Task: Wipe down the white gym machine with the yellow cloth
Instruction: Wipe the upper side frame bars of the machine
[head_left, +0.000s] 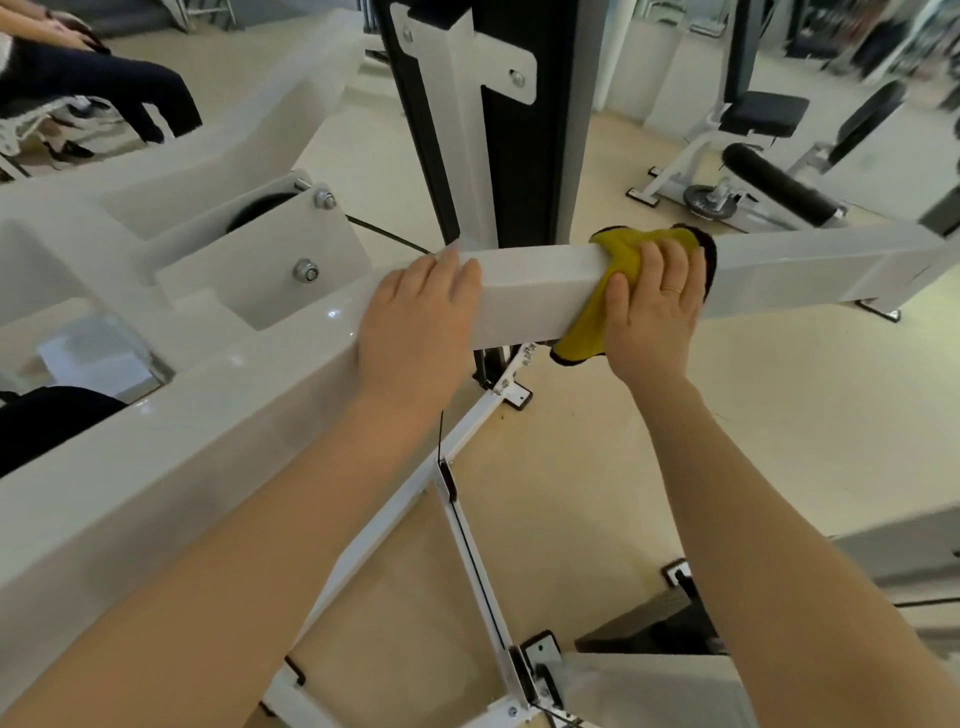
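A white square beam (540, 291) of the gym machine runs across the middle of the view. Draped over the beam is the yellow cloth (618, 254) with a dark edge. My right hand (655, 306) presses it against the beam, fingers over the top and thumb on the near face. My left hand (421, 322) rests on the beam further left, its fingers wrapped over the top edge. Both forearms reach in from below.
A black upright column (498, 130) with a white bolted bracket stands right behind the beam. White floor struts and a cable (467, 525) lie below. Another machine with black pads (779, 182) stands at the back right. A seated person's legs (104, 88) show at the top left.
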